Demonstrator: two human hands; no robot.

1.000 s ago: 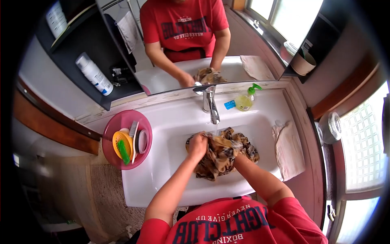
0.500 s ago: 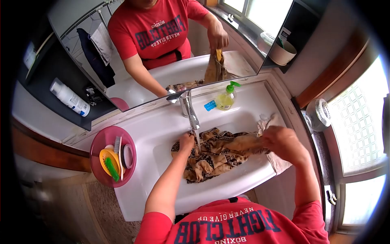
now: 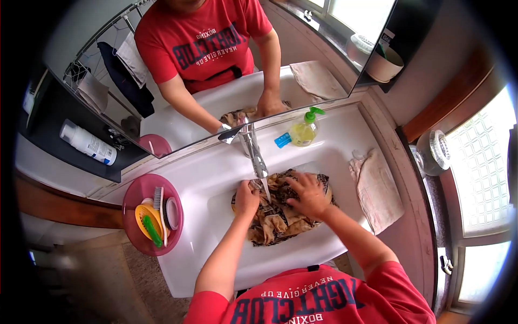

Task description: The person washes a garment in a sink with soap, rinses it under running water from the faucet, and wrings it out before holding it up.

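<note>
A wet brown cloth with a black pattern (image 3: pixel 272 222) lies bunched in the white sink basin (image 3: pixel 216 221). My left hand (image 3: pixel 247 198) is closed on its left edge, with the fingertips partly hidden. On the upper right of the cloth rests my right hand (image 3: pixel 311 197), its fingers spread and pressing down. Between my hands, a thin stream of water falls onto the cloth from the chrome faucet (image 3: pixel 254 154).
A pink basin (image 3: pixel 129 197) holding brushes and a yellow scoop sits on the left rim. Behind the faucet stand a green-topped soap bottle (image 3: pixel 304 132) and a blue item (image 3: pixel 282 140). A pale folded cloth (image 3: pixel 377 189) drapes over the right rim. A mirror (image 3: pixel 216 108) hangs behind.
My right hand has come left from the right rim, letting go of the raised end of the patterned cloth, which now lies bunched in the basin. The left hand stays at the cloth's left edge.
</note>
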